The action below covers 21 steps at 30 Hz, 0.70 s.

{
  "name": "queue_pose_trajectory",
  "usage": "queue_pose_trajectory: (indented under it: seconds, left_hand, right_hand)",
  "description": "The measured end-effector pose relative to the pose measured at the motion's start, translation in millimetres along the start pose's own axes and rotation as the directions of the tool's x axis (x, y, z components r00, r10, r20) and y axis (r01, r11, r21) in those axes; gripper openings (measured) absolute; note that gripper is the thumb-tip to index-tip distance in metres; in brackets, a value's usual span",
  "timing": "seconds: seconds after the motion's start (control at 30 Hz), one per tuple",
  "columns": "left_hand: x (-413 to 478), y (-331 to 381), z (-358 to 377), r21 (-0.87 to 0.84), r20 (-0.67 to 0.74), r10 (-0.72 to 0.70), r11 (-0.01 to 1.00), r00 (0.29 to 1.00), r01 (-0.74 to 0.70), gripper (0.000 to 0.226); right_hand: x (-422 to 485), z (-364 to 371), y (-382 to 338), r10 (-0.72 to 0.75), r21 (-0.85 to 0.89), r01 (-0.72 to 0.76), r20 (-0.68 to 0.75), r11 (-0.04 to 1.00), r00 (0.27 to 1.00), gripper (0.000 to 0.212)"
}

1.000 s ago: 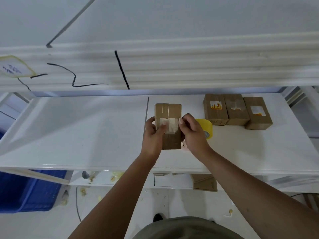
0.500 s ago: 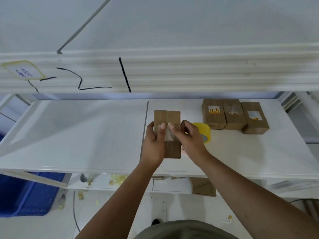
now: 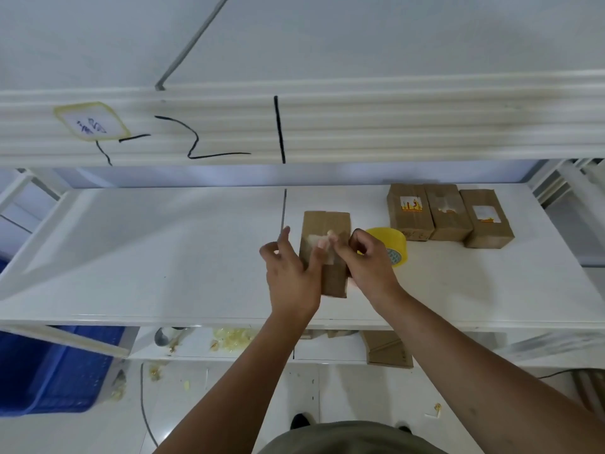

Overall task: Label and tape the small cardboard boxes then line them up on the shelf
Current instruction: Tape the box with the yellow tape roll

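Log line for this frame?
step: labelling; left hand: presses label on box; right hand: pinches label; row: three boxes; tape roll: idle

Person, head-worn view: two bare forearms [image 3: 474, 348] without sleeves, left hand [image 3: 291, 276] and right hand [image 3: 366, 260] ungloved; olive-grey garment [image 3: 353, 437] at lower edge; dark shoe [image 3: 299, 421].

Left hand [image 3: 289, 273] fingers extended, right hand [image 3: 368, 262] curled

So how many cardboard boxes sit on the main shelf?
4: one box at centre under the left hand and right hand; three boxes side by side back right. Lower-level cardboard is partly hidden.
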State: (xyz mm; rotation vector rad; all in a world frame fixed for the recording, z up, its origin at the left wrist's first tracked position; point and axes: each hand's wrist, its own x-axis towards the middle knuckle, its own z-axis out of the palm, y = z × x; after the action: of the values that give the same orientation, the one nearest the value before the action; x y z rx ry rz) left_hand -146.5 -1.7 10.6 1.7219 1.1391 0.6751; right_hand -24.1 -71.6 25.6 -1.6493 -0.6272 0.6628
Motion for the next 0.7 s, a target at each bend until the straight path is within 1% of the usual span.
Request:
queue_pose_trajectory:
  seconds: [0.03, 0.07, 0.1, 0.13, 0.17, 0.2, 0.23, 0.27, 0.3, 0.33, 0.37, 0.4, 0.43, 0.47, 0.5, 0.53, 0.6, 0.7]
  left_hand:
    - [-1.0, -0.4, -1.6, 0.016, 0.010, 0.022, 1.000, 1.000, -0.022, 0.098]
    - [-1.6, -0.9, -2.6, -0.005, 0.063, 0.022, 1.000, 0.998, -0.022, 0.101]
    - [-1.9, -1.3, -3.8, -0.050, 0.133, 0.016, 0.999, 0.991, -0.010, 0.104]
    - [-1.5, -2.3, -5.9, -0.114, 0.196, 0.007, 0.993, 0.981, 0.016, 0.106]
    - [-0.3, -4.8, -8.4, -0.214, 0.243, 0.007, 0.976, 0.970, 0.046, 0.104]
    - [1.6, -8.2, -11.0, -0.334, 0.261, 0.016, 0.940, 0.965, 0.075, 0.094]
    - [3.9, -11.5, -15.0, -0.438, 0.266, 0.013, 0.892, 0.964, 0.109, 0.078]
    - [5.7, -13.5, -19.6, -0.511, 0.279, 0.001, 0.847, 0.960, 0.148, 0.066]
    - [6.6, -15.1, -23.8, -0.551, 0.305, -0.016, 0.812, 0.952, 0.190, 0.063]
    - [7.1, -17.3, -26.9, -0.584, 0.349, -0.018, 0.778, 0.937, 0.233, 0.064]
    - [7.1, -20.2, -28.8, -0.617, 0.390, 0.002, 0.743, 0.921, 0.260, 0.066]
    - [6.7, -22.6, -30.2, -0.634, 0.414, 0.021, 0.724, 0.910, 0.272, 0.068]
    - [6.7, -24.2, -31.8, -0.629, 0.419, 0.029, 0.730, 0.908, 0.267, 0.068]
    - [8.1, -25.9, -32.8, -0.604, 0.406, 0.024, 0.757, 0.914, 0.249, 0.069]
    - [10.0, -26.7, -34.7, -0.571, 0.390, 0.018, 0.789, 0.921, 0.226, 0.069]
    - [12.7, -27.1, -36.6, -0.542, 0.387, 0.015, 0.813, 0.922, 0.215, 0.069]
    - [18.2, -27.6, -39.8, -0.491, 0.420, -0.009, 0.839, 0.908, 0.235, 0.071]
    - [20.9, -25.1, -41.7, -0.424, 0.407, -0.049, 0.874, 0.912, 0.236, 0.069]
  right_hand:
    - [-2.4, 2.8, -1.0, 0.023, -0.002, -0.023, -0.021, 1.000, 1.000, 0.041]
    - [-5.5, 4.9, -2.1, 0.049, 0.033, -0.048, -0.007, 0.998, 0.999, 0.032]
    - [-9.5, 6.2, -3.1, 0.066, 0.093, -0.069, 0.037, 0.993, 0.997, 0.030]
    - [-13.1, 6.1, -3.7, 0.066, 0.164, -0.079, 0.082, 0.983, 0.994, 0.034]
    - [-15.3, 5.0, -4.3, 0.062, 0.235, -0.087, 0.110, 0.968, 0.992, 0.037]
    - [-17.6, 3.4, -6.0, 0.065, 0.299, -0.097, 0.116, 0.949, 0.991, 0.038]
    - [-19.6, 2.5, -7.8, 0.070, 0.370, -0.104, 0.104, 0.923, 0.992, 0.035]
    - [-20.1, 1.7, -6.9, 0.077, 0.407, -0.098, 0.068, 0.908, 0.995, 0.029]
    - [-20.1, 1.1, -4.8, 0.086, 0.395, -0.091, 0.033, 0.914, 0.996, 0.024]
    - [-20.7, 0.8, -2.3, 0.096, 0.335, -0.100, 0.027, 0.937, 0.995, 0.029]
    - [-22.0, 1.5, -0.1, 0.116, 0.280, -0.132, 0.072, 0.951, 0.991, 0.040]
    - [-24.1, 3.4, 1.5, 0.151, 0.256, -0.184, 0.143, 0.949, 0.978, 0.050]
    - [-26.3, 6.8, 1.8, 0.182, 0.276, -0.236, 0.207, 0.932, 0.961, 0.054]
    - [-28.5, 10.2, 2.9, 0.181, 0.284, -0.247, 0.239, 0.926, 0.954, 0.052]
    - [-30.7, 13.7, 3.1, 0.163, 0.280, -0.223, 0.222, 0.934, 0.961, 0.050]
    - [-32.6, 16.4, 3.8, 0.129, 0.247, -0.170, 0.171, 0.954, 0.977, 0.051]
    - [-36.1, 20.7, 4.4, 0.045, 0.152, -0.059, 0.098, 0.987, 0.994, 0.059]
    - [-41.6, 25.8, 2.3, 0.015, 0.095, -0.025, 0.113, 0.995, 0.994, 0.068]
